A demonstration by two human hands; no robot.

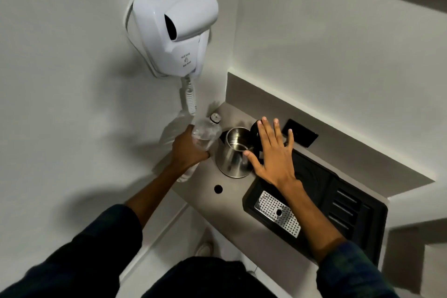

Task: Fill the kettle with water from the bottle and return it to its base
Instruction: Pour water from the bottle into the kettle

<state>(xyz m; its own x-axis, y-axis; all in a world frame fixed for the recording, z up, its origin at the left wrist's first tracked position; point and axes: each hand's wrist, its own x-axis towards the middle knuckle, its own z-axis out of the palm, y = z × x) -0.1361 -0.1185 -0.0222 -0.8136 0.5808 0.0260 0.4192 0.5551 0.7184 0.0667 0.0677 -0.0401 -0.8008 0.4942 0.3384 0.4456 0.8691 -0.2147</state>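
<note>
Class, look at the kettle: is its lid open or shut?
Open: the kettle's black lid is tipped back, and its steel interior shows.

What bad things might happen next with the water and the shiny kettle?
1. The bottle in the left hand seems to have its cap on; tipped like that, no water would come out.
2. The kettle has a narrow open mouth, so a quick pour may splash onto the counter.
3. The right hand is spread flat with no grip on the kettle, so a bump from the bottle might shove it.
</note>
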